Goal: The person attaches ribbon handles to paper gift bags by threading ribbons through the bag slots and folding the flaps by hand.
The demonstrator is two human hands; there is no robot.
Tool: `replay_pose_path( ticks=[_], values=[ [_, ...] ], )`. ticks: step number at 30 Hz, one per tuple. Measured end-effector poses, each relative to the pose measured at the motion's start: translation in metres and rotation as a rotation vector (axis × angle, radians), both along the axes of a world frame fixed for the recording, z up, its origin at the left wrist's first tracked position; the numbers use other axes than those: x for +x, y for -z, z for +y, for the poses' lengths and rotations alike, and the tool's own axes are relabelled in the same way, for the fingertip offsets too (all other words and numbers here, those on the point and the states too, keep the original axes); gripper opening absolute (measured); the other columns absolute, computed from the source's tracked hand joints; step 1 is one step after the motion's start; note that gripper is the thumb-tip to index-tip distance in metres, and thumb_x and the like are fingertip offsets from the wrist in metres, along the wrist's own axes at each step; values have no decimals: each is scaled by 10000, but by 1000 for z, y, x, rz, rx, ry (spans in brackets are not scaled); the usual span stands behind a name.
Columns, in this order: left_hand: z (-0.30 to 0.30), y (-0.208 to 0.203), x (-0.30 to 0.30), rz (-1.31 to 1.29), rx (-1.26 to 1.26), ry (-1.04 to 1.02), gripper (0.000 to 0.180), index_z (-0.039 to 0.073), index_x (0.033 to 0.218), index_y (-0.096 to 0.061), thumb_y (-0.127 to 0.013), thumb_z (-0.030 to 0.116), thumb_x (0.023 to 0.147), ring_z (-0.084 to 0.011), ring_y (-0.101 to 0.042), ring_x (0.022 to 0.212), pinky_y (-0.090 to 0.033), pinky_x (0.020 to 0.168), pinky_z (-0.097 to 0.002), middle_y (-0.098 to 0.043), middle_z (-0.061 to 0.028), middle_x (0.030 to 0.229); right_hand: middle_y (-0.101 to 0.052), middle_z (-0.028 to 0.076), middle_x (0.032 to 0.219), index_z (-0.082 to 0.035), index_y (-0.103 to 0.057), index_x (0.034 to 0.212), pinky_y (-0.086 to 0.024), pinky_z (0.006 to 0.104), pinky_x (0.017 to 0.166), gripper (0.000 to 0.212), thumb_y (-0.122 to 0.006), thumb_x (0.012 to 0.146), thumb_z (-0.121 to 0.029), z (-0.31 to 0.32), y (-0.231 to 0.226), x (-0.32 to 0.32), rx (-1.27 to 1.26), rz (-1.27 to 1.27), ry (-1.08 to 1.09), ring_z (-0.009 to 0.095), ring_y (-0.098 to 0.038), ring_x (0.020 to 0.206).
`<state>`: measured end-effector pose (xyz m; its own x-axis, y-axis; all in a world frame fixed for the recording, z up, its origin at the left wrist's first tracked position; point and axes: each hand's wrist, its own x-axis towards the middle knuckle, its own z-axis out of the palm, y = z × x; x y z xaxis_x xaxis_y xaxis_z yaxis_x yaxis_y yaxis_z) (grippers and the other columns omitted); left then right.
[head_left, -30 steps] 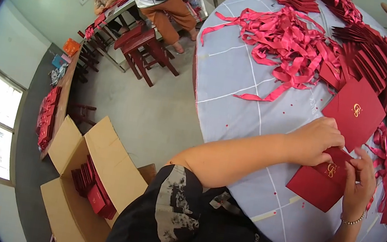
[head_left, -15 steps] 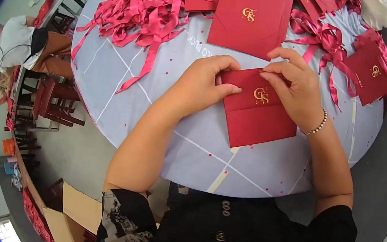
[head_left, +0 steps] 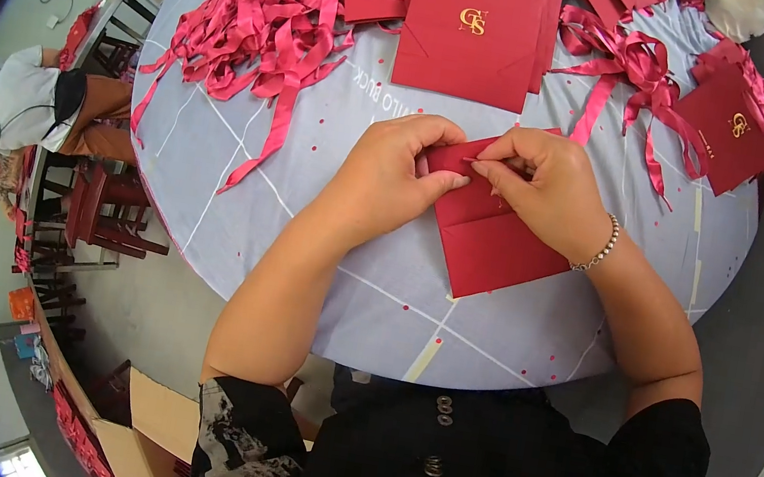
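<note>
A small flat red paper bag [head_left: 499, 257] with a gold emblem lies tilted on the table in front of me. My left hand [head_left: 397, 176] grips its upper left edge between thumb and fingers. At the bag's upper part, my right hand [head_left: 550, 185] is closed in a pinch, its thumb and forefinger covering most of the emblem. A tiny red tip shows at those fingertips; whether it is ribbon or paper I cannot tell. Just beyond my hands rests a stack of flat red bags [head_left: 465, 62].
A heap of pink-red ribbons [head_left: 265, 30] covers the far left of the round, cloth-covered table [head_left: 293, 294]. More ribbons [head_left: 639, 69] and a red bag [head_left: 734, 129] lie at the right. Stools [head_left: 112, 206], a cardboard box [head_left: 161, 403] and other people [head_left: 34, 104] are off to the left.
My right hand has shifted left and slightly down, its raised fingers curling in over the emblem. The stack and ribbons appear a little further left in the view.
</note>
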<state>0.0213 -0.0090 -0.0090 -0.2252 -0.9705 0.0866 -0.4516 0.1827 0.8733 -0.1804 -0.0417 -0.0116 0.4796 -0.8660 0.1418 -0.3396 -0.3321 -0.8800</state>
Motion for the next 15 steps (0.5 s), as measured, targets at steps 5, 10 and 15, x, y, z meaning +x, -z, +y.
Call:
replay_pose_path(
  ticks=[5, 10, 15],
  values=[
    [4, 0, -5, -16, -70, -18, 285, 0, 1020, -660, -763, 4, 755, -102, -519, 703, -455, 653, -247, -646, -33, 859, -640, 43, 685, 59, -669, 865, -471, 220, 539, 57, -667, 874, 2, -4, -1, -2, 160, 41, 11, 66, -600, 609],
    [4, 0, -7, -50, -105, -23, 282, -8, 1012, -662, -761, -6, 747, -123, -540, 698, -464, 647, -260, -647, -59, 862, -652, 59, 676, 48, -668, 818, -473, 235, 534, 43, -677, 844, 15, -1, -3, 0, 9, 87, -21, 77, -605, 607],
    [3, 2, -8, -72, -130, -15, 276, -5, 1013, -667, -756, -4, 752, -126, -545, 707, -464, 651, -264, -647, -59, 860, -663, 78, 681, 43, -661, 789, -477, 257, 531, 46, -685, 822, 21, -1, -5, 3, 18, 138, -19, 88, -613, 603]
  ],
)
